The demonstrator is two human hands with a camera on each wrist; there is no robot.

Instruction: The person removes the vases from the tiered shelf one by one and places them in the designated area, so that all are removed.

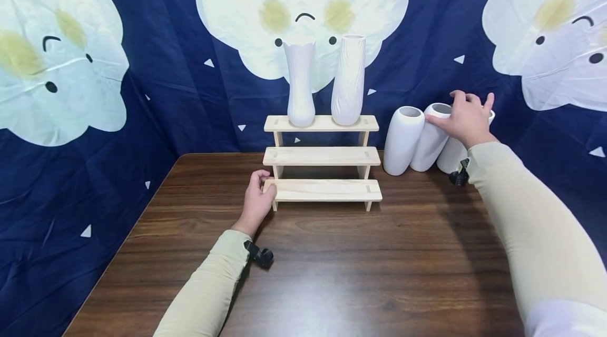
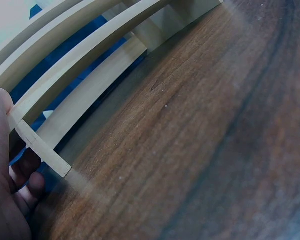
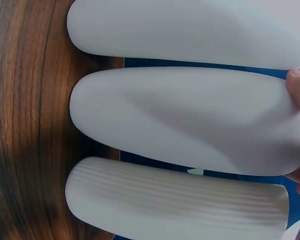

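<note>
Step in hand, I judge: securing the middle vase (image 1: 429, 142).
Watching remotely, I read the right hand (image 1: 467, 121) clamped round its upper end, at the wooden stand's (image 1: 322, 156) 3 o'clock; left hand (image 1: 257, 197) grips the stand's 8 o'clock end. Next move likely calls for a steady lift, clear of the ribbed vase (image 1: 449, 157).

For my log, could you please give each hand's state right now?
Left hand: holding the wooden stand.
Right hand: holding the middle vase on the table.
</note>
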